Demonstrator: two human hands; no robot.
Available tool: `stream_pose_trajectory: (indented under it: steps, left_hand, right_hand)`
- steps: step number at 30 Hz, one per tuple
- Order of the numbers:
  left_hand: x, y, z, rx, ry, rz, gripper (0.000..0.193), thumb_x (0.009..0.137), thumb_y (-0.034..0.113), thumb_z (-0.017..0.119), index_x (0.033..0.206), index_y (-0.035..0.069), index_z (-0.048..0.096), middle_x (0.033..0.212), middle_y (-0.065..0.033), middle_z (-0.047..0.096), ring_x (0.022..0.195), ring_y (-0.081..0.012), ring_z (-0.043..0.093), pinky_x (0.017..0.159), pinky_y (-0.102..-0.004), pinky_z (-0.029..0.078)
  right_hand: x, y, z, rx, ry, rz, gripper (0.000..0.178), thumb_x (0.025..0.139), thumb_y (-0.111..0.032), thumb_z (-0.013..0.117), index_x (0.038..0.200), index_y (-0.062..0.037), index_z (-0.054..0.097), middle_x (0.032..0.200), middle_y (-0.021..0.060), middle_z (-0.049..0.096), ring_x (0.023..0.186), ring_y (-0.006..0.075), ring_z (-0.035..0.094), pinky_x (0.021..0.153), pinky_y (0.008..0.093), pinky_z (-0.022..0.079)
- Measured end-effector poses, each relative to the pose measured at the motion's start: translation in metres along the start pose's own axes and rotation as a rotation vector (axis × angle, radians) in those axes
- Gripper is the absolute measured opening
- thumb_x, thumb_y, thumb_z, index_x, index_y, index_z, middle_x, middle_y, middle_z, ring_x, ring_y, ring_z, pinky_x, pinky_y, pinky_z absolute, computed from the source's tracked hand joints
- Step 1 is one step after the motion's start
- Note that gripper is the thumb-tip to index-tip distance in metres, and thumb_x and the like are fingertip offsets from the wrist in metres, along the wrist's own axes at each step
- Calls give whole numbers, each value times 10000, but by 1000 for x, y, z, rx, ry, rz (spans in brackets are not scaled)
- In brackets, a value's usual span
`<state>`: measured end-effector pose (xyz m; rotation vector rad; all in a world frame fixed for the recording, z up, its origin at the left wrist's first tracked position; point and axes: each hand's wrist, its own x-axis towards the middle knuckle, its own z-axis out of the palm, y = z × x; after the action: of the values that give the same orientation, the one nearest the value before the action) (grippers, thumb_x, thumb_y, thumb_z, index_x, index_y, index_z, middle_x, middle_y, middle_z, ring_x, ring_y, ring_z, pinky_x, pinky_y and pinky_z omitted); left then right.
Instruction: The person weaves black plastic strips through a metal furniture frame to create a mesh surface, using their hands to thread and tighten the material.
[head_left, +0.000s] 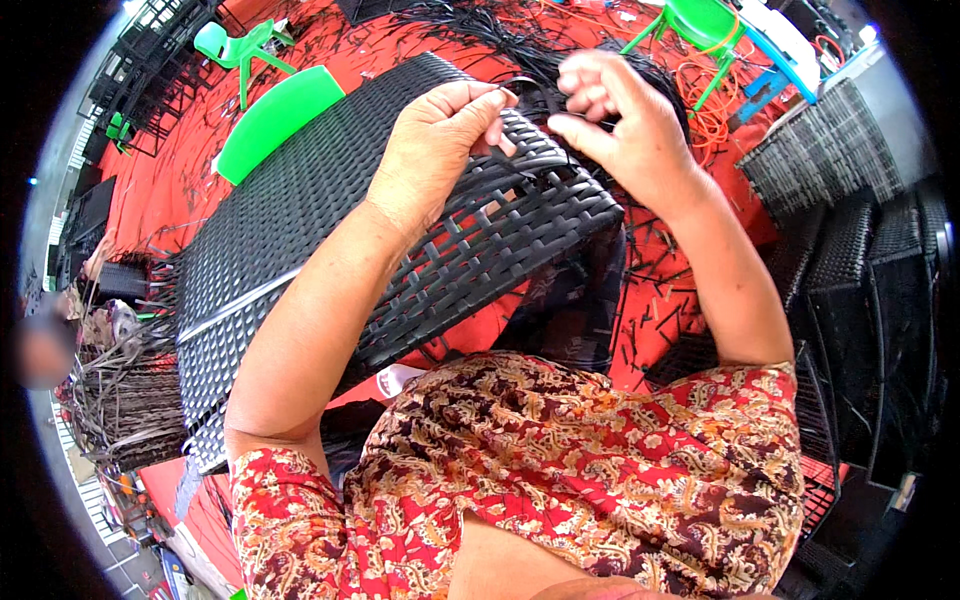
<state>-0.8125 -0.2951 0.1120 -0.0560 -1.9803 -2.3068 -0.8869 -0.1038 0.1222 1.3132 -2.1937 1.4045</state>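
Observation:
A black woven wicker panel (pixel 330 170), part of a piece of furniture, lies slantwise in front of me, its strips crossing in a tight weave. Over its far right end, my left hand (pixel 440 130) is closed, thumb and forefinger pinched together. What sits in that pinch is too small to make out. Just to the right, my right hand (pixel 630 125) hovers with curled fingers, the thumb held apart from them, and nothing shows in between. Loose dark strips (pixel 540 95) lie behind and between the two hands. The panel's right side has a more open weave with gaps.
A green chair (pixel 285 120) stands beyond the panel, another green chair (pixel 705 25) at the far right. Cut strips litter the red floor (pixel 150 210). Grey woven pieces (pixel 830 150) and dark woven furniture (pixel 870 310) are stacked on the right. A bundle of strips (pixel 125 400) hangs at left, near another person (pixel 45 350).

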Motion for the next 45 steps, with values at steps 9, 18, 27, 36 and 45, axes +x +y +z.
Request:
stream_pose_trajectory:
  steps: [9,18,27,36,45]
  left_hand:
    - [-11,5,-4,117,0,-116,281,954,223,490,911,-8,644,617,17,499,560,-88,471,558,-215,402]
    - [-19,12,-24,-139,-276,-268,359,930,298,526,703,31,604,502,3,437,542,-122,412,588,-257,357]
    - [-12,8,-15,-343,-400,-44,229,893,252,570,848,36,631,870,-95,623,889,-228,547,871,-354,404]
    - [19,-4,29,406,-439,707,244,808,218,640,980,55,702,916,-72,676,910,-202,556,805,-328,455]
    - [-124,87,-84,909,-86,407,272,831,271,580,921,35,681,881,-146,669,838,-250,634,765,-344,488]
  right_hand:
    - [-34,5,20,-140,75,-2,108,797,-82,647,883,-26,612,802,113,624,719,264,615,657,319,489]
    - [-31,26,9,391,-146,318,153,873,-93,604,973,10,656,845,13,650,778,73,577,729,233,463]
    - [-35,26,10,416,-135,366,184,844,-64,635,1020,-9,637,910,18,630,827,80,567,750,232,468]
    - [-67,-29,18,-55,9,232,264,865,-70,579,1097,56,564,1016,147,609,928,236,588,836,331,446]
    - [-66,-4,16,-165,63,281,338,976,-259,448,991,14,647,965,70,654,792,150,549,728,270,435]
